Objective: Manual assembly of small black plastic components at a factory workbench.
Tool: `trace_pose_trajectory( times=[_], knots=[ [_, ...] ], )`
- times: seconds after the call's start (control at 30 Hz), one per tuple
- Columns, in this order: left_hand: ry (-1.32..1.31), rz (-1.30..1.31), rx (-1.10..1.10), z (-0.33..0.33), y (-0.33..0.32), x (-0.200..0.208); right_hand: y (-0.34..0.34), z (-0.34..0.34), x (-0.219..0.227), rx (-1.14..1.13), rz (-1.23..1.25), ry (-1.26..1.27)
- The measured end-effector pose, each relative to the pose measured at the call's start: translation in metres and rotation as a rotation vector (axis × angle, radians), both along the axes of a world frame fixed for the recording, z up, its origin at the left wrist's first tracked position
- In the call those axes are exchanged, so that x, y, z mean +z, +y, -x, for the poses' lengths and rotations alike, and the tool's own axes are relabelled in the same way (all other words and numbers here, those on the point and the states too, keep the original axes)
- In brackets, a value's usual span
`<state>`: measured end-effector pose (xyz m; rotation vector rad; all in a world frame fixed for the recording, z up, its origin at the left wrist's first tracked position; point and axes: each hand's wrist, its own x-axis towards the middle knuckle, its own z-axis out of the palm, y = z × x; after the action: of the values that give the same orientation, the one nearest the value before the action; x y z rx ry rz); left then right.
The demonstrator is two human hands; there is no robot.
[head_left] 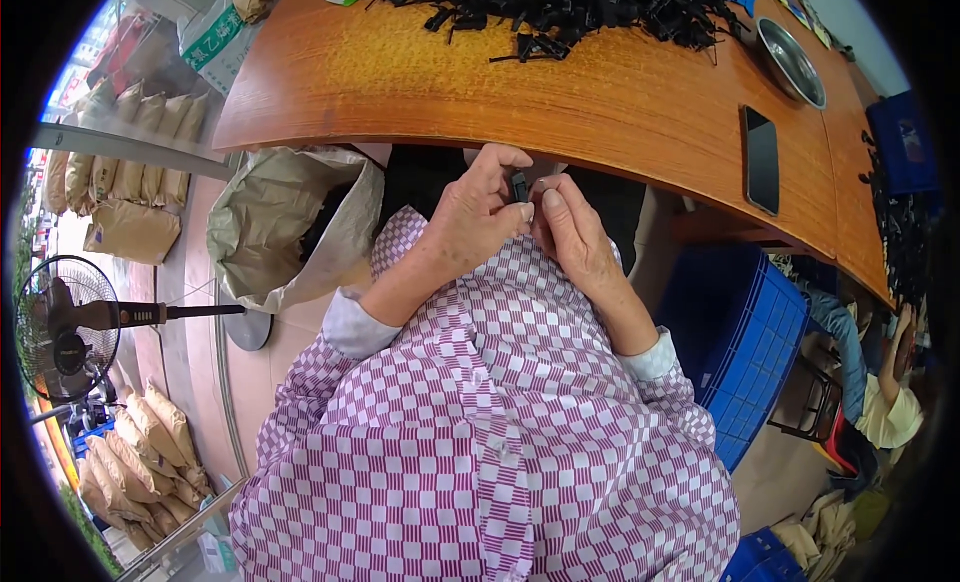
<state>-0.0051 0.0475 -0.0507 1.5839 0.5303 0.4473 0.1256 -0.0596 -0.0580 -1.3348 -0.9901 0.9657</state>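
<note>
Between the thumb and fingers of my left hand (475, 214) is a small black plastic part (520, 187), held just off the near edge of the wooden table (420, 92). My right hand (575, 227) is close beside it, thumb and fingertips pinched together; whether something small is between them I cannot make out. Both hands are above my lap. On the far side of the table lies a large heap of black plastic parts (600, 7), with a few loose pieces at its near edge.
A dark phone (760, 160) and a metal bowl (790, 64) lie on the table's right. An open woven sack (300, 222) stands at left, near a fan (70, 332). A blue crate (750, 332) is at right; another person (885, 402) sits beyond. Paper sacks (140, 462) are piled far left.
</note>
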Motion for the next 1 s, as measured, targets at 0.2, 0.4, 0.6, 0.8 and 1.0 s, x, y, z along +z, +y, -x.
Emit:
trace_pose_trajectory(
  times=[0.2,0.4,0.6,0.8,1.0],
  knots=[
    [0.155,-0.257,0.059,0.006,0.001,0.001,0.004,0.006,0.0,0.076,0.071,-0.215],
    [0.163,-0.389,0.086,0.01,-0.003,0.007,0.007,0.01,0.003,0.099,0.047,-0.306],
    [0.114,-0.76,0.248,0.011,-0.01,0.004,0.014,0.015,-0.006,0.09,0.0,-0.331],
    [0.07,-0.687,0.24,0.011,-0.01,-0.001,0.013,0.02,-0.018,0.017,-0.023,-0.341],
    [-0.422,0.604,0.093,0.021,0.011,0.015,0.015,0.008,-0.009,0.026,-0.036,0.198]
  ],
)
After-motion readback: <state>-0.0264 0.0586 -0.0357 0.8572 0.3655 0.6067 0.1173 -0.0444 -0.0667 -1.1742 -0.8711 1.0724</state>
